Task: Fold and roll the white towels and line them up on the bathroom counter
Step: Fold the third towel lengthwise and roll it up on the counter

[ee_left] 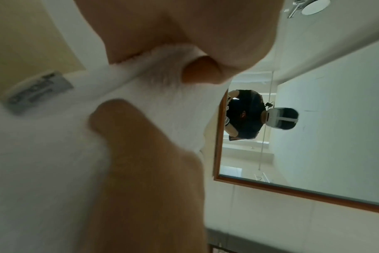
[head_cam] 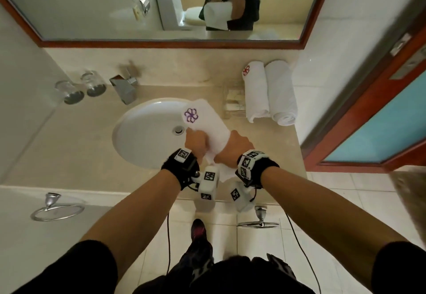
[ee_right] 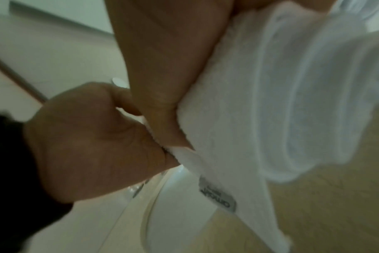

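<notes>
Both my left hand (head_cam: 196, 142) and right hand (head_cam: 232, 147) clench the half-rolled white terry towel (head_cam: 207, 120); I should keep tension, tucking the loose tail beneath.

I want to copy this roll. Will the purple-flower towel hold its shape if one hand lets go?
Probably not: the towel looks soft, its loose tail hangs below the right hand. It likely needs both hands; the left hand pinches its edge.

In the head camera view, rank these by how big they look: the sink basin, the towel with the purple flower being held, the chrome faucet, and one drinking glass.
1. sink basin
2. purple-flower towel, though held nearer the camera, so it looks enlarged
3. and 4. chrome faucet and drinking glass: too alike to rank.
</notes>
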The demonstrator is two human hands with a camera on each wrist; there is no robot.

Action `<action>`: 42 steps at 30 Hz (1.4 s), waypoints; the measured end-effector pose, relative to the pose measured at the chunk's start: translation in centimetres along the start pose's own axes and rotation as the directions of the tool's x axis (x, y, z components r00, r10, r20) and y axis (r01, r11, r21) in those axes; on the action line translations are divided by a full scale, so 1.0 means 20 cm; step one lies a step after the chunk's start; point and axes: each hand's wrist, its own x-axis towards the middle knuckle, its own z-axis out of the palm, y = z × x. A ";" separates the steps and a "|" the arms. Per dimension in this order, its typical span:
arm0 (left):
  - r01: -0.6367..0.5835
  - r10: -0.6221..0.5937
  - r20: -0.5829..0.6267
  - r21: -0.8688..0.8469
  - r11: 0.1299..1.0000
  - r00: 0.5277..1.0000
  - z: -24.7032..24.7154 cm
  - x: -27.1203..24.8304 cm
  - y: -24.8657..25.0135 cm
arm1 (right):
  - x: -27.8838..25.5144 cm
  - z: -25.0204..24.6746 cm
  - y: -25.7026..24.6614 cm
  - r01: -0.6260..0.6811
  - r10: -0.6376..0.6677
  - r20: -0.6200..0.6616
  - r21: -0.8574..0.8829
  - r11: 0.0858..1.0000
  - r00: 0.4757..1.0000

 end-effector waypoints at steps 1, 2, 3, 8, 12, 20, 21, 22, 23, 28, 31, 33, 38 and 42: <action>-0.003 0.006 0.036 -0.100 0.995 0.999 0.01 0.01 0.03 | -0.01 -0.03 0.01 -0.010 0.010 -0.009 0.007 1.000 1.000; 0.013 0.003 0.073 -0.219 0.976 0.997 0.02 -0.02 0.07 | -0.02 -0.05 0.02 -0.011 0.011 -0.011 0.016 1.000 1.000; 0.035 -0.017 0.063 -0.293 0.955 0.998 0.05 -0.03 0.11 | -0.02 -0.07 0.02 -0.006 0.006 -0.012 0.026 1.000 1.000; -0.051 0.051 -0.007 -0.226 0.973 0.999 0.10 -0.01 0.27 | -0.01 -0.16 -0.05 0.080 -0.079 -0.024 0.083 0.993 0.997; -0.106 0.110 -0.003 -0.287 0.952 0.994 0.10 0.10 0.41 | 0.00 -0.29 -0.13 0.163 -0.162 -0.025 0.071 0.984 0.987; -0.108 0.096 -0.050 -0.389 0.915 0.994 0.13 0.30 0.66 | 0.16 -0.44 -0.28 0.175 -0.164 -0.106 0.103 0.979 0.981; -0.106 0.097 -0.044 -0.382 0.918 0.994 0.13 0.33 0.68 | 0.18 -0.45 -0.29 0.167 -0.156 -0.103 0.116 0.979 0.982; -0.094 0.090 -0.027 -0.373 0.923 0.996 0.13 0.36 0.69 | 0.21 -0.46 -0.31 0.156 -0.144 -0.101 0.122 0.980 0.984; -0.077 0.081 -0.004 -0.365 0.928 0.997 0.12 0.38 0.70 | 0.23 -0.46 -0.31 0.141 -0.128 -0.105 0.136 0.981 0.986; 0.030 -0.013 0.064 -0.268 0.963 0.998 0.14 0.50 0.72 | 0.31 -0.45 -0.34 0.067 -0.046 -0.134 0.158 0.985 0.990; -0.007 0.009 0.062 -0.034 0.999 0.998 0.16 0.64 0.72 | 0.36 -0.41 -0.30 0.005 0.013 -0.084 0.219 0.976 0.996; -0.022 0.009 0.070 0.178 0.984 0.997 0.19 0.81 0.67 | 0.41 -0.37 -0.28 -0.051 0.062 -0.043 0.222 0.974 0.997; 0.111 -0.112 0.313 0.021 0.994 0.943 0.23 0.81 0.71 | 0.57 -0.34 -0.19 -0.196 0.215 -0.085 0.187 0.963 0.973; 0.134 -0.172 0.384 0.124 0.983 0.907 0.35 0.93 0.69 | 0.70 -0.39 -0.20 -0.157 0.171 -0.083 0.154 0.976 0.982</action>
